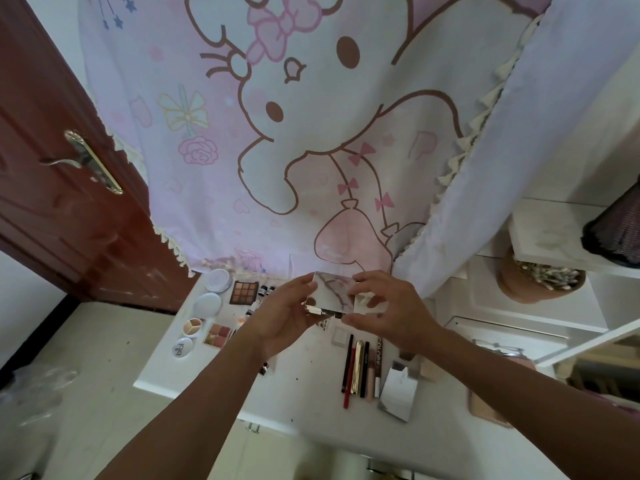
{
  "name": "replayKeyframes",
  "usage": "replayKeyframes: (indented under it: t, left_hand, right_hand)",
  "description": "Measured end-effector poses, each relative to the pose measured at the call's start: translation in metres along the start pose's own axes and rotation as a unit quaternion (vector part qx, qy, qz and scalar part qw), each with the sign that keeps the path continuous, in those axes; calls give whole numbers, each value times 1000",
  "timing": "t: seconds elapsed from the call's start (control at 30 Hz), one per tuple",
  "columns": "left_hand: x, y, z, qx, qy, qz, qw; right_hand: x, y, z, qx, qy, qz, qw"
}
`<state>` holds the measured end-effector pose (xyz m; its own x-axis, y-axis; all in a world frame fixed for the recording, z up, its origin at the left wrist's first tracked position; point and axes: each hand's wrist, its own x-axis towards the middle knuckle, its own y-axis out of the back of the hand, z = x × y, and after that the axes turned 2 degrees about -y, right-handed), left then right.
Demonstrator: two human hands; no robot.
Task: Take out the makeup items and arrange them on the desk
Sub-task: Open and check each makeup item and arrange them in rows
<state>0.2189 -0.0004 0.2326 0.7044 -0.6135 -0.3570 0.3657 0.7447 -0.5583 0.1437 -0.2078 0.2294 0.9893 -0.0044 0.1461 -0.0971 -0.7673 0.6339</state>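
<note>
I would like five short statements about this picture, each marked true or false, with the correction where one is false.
1. The left hand and the right hand both hold the mirrored case over the desk. True.
2. The pencils lie side by side in a row on the desk. True.
3. The nine-pan palette lies to the right of the pencils. False: it lies to their left, beside the round compacts.
4. The door has no handle. False: it has a metal lever handle.
5. The hanging cloth is plain. False: it bears a cartoon print.
</note>
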Motion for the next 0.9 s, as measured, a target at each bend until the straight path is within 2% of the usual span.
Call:
replayKeyframes:
  t: [0.07,0.13,0.23,0.43,0.63,0.9]
  left_hand:
    - [-1,10,5,105,-2,-30,994]
    - [-1,12,9,232,0,-44,972]
    - [1,9,13,319,-8,-57,946]
    - [-4,4,11,310,-26,-40,950]
    - [-4,1,6,282,-34,-43,958]
    - [-5,0,5,229,-42,-29,972]
  right_hand:
    - [2,6,0,37,-15,-7,999]
    - [3,10,0,51,-20,-19,998]
    - [3,14,-3,67,-28,-43,996]
    - [9,23,-3,101,-77,-81,989]
    - [12,37,-12,117,-90,-111,983]
    - [18,36,-11,155,-98,-110,977]
